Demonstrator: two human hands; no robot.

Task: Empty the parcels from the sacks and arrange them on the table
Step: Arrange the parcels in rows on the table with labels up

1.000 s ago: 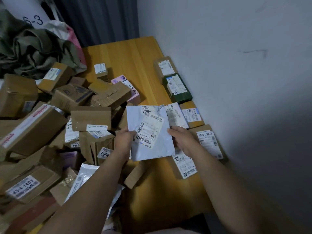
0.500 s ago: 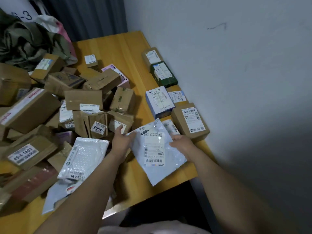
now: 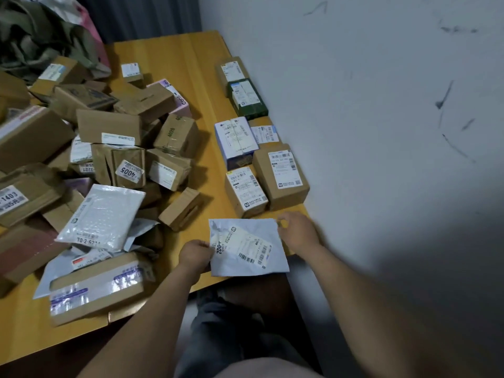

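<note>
A flat white mailer bag (image 3: pixel 245 264) with a barcode label lies at the near right corner of the wooden table (image 3: pixel 174 58), partly over the front edge. My left hand (image 3: pixel 194 255) pinches its left edge. My right hand (image 3: pixel 298 231) holds its upper right corner. Just behind it, several labelled parcels stand in a row along the wall: a small brown box (image 3: pixel 245 192), a larger brown box (image 3: pixel 281 175), a white and blue box (image 3: pixel 237 140) and a dark green box (image 3: pixel 246 98).
A loose heap of cardboard boxes (image 3: pixel 109 129) and a bubble mailer (image 3: pixel 102 216) covers the table's left half. A crumpled green sack (image 3: pixel 41 36) lies at the back left. A white wall (image 3: pixel 368 105) bounds the table on the right. My legs show below the front edge.
Both hands brought the white mailer down from in front of me and turned it, so it now rests flat at the near right corner, in front of the row of parcels.
</note>
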